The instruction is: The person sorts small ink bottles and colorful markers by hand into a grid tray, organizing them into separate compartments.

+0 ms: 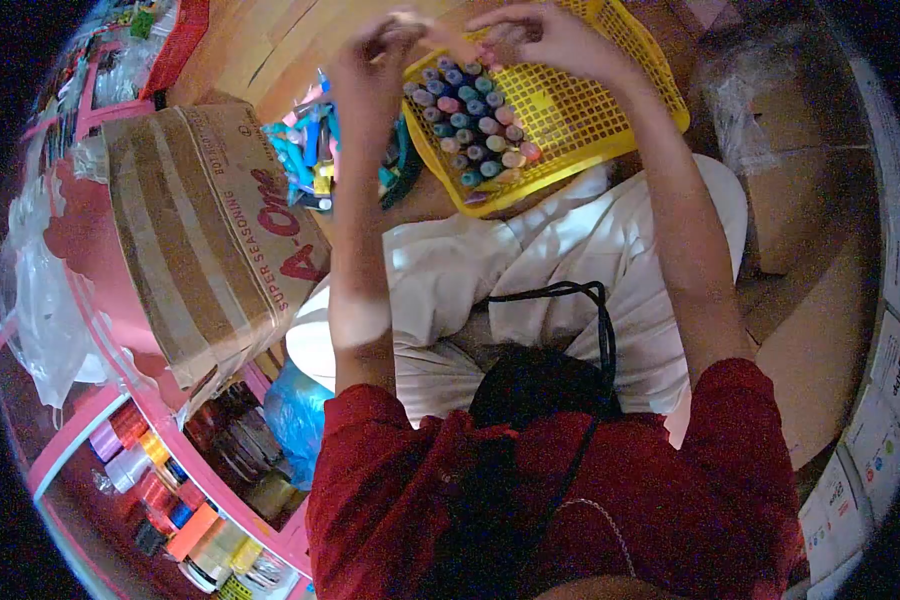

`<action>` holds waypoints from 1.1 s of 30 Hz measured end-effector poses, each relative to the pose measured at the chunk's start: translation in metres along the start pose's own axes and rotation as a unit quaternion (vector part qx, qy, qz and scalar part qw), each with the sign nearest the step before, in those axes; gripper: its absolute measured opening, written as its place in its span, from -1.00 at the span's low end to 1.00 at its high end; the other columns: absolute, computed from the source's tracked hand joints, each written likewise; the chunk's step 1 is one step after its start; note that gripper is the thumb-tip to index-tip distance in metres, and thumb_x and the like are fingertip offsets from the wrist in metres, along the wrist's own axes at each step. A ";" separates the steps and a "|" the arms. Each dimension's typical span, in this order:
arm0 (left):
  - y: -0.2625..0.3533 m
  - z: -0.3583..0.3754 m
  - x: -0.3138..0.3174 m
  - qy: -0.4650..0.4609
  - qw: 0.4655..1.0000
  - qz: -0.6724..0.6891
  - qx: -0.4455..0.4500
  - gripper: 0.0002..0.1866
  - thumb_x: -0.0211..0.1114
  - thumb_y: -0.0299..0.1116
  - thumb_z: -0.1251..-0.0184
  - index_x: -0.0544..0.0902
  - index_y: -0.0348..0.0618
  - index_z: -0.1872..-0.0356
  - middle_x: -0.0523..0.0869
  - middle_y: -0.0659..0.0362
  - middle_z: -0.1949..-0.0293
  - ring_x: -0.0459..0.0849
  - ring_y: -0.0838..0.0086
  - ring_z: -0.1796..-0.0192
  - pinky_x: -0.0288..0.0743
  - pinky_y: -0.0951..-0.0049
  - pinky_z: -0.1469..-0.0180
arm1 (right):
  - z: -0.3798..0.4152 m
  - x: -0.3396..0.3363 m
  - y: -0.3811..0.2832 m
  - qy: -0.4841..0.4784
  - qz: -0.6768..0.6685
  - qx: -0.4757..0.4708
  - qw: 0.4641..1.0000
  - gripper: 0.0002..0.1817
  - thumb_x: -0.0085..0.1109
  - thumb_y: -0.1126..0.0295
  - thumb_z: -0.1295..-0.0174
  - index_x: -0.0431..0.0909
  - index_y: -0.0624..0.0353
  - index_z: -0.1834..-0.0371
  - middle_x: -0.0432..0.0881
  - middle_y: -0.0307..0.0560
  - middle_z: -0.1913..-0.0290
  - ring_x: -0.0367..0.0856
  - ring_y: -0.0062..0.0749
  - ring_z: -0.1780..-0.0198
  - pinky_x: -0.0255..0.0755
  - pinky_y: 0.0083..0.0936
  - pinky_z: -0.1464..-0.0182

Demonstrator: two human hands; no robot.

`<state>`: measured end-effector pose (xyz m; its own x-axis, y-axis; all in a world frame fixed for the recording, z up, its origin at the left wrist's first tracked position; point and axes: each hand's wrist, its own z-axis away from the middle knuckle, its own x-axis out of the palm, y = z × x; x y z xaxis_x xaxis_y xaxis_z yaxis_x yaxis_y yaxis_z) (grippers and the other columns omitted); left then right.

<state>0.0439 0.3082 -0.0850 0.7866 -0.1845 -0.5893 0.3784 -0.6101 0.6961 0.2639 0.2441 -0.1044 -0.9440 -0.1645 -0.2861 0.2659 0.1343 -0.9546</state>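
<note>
My left hand point(380, 45) is raised at the top of the view, blurred, its fingers curled in over a pile of loose pens and markers point(310, 145). To its right, my right hand point(535, 38) hangs over the far edge of a yellow plastic basket point(570, 165), fingers bent together. I cannot tell what the fingers hold. Capped bottles or markers point(470, 120) in grey, teal, pink and purple stand upright in rows in the basket's left part. The basket's right part shows its bare mesh floor.
A taped cardboard box point(205, 240) stands on the left, beside a pink shelf point(155, 420) with ribbon rolls point(160, 490). A blue plastic bag point(300, 420) lies near my knee. Cardboard boxes point(800, 190) line the right. Wooden floor point(270, 45) shows ahead.
</note>
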 end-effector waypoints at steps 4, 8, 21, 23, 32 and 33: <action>0.023 -0.001 0.038 0.005 0.999 -0.013 -0.044 -0.77 0.24 -0.35 -0.19 0.64 -0.29 0.21 0.70 0.07 0.23 0.67 0.45 0.18 0.50 0.47 0.07 | -0.004 0.012 0.027 0.041 0.016 -0.075 0.996 -0.67 0.30 0.38 0.03 0.57 0.23 0.16 0.62 -0.08 0.35 0.56 -0.47 0.30 0.41 -0.52 0.21; 0.020 0.001 0.049 0.009 0.999 -0.013 -0.047 -0.76 0.27 -0.35 -0.17 0.63 -0.29 0.19 0.71 0.09 0.25 0.67 0.45 0.18 0.50 0.49 0.09 | -0.008 0.006 0.043 0.058 0.129 -0.024 0.990 -0.67 0.31 0.42 0.07 0.57 0.24 0.19 0.61 -0.03 0.37 0.56 -0.44 0.31 0.42 -0.49 0.22; -0.051 0.028 -0.026 0.017 0.950 -0.313 -0.015 -0.72 0.16 -0.49 -0.16 0.59 -0.06 0.07 0.68 0.03 0.26 0.66 0.26 0.19 0.49 0.35 0.13 | -0.013 0.015 0.136 0.109 0.278 0.067 0.952 -0.64 0.28 0.17 0.01 0.60 0.18 0.22 0.65 0.07 0.32 0.64 -0.15 0.25 0.46 -0.32 0.14; -0.076 0.032 -0.049 -0.013 0.921 -0.388 -0.027 -0.78 0.18 -0.43 -0.11 0.62 -0.09 0.18 0.66 0.05 0.27 0.62 0.17 0.20 0.46 0.25 0.14 | -0.013 0.016 0.128 0.103 0.308 0.091 0.942 -0.64 0.28 0.16 0.02 0.60 0.21 0.25 0.64 0.09 0.33 0.64 -0.12 0.25 0.45 -0.30 0.14; -0.110 0.047 -0.062 -0.052 0.864 -0.500 -0.028 -0.79 0.20 -0.35 -0.07 0.59 -0.17 0.25 0.64 0.03 0.31 0.59 0.16 0.20 0.46 0.23 0.17 | -0.014 0.029 0.118 0.106 0.285 0.095 0.948 -0.61 0.30 0.17 0.03 0.58 0.24 0.24 0.64 0.08 0.33 0.62 -0.11 0.25 0.45 -0.28 0.13; -0.112 0.047 -0.062 -0.045 0.867 -0.496 -0.017 -0.78 0.20 -0.36 -0.07 0.59 -0.18 0.24 0.64 0.03 0.31 0.59 0.16 0.20 0.46 0.23 0.17 | -0.016 0.031 0.118 0.104 0.287 0.098 0.947 -0.61 0.30 0.17 0.02 0.57 0.24 0.23 0.64 0.07 0.32 0.62 -0.11 0.24 0.45 -0.28 0.13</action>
<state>-0.0697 0.3516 -0.1456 0.0246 0.3583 -0.9333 0.8629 -0.4790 -0.1612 0.2626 0.2708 -0.2245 -0.6452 0.0802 -0.7598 0.7592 -0.0442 -0.6494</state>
